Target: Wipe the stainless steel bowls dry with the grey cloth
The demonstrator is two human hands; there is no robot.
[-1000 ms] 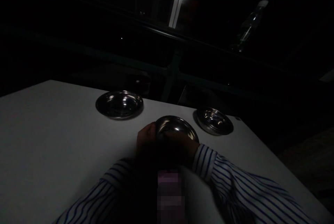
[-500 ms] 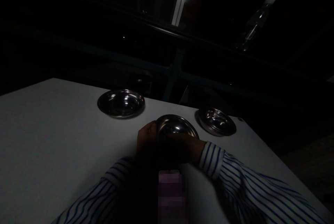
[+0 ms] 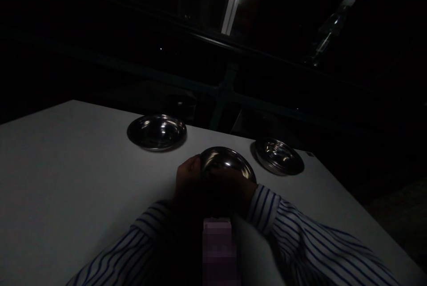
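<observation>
A shiny steel bowl is at the near middle of the white table. My left hand is closed on its left rim, the fingers curled at the edge. Over the bowl's near part and partly inside it lies my right hand. Deep shadow covers the right fingers, so whatever they hold, if anything, is hidden. Both forearms wear striped sleeves.
A wide steel bowl stands at the table's far edge, left of centre. Toward the right corner is what looks like a stack of steel bowls. A clear bottle stands in the dark behind. A pinkish pixelated patch lies below my hands.
My right hand and sleeve have shifted slightly left and inward over the bowl. The left hand keeps its place at the rim. The whole view has moved a little.
</observation>
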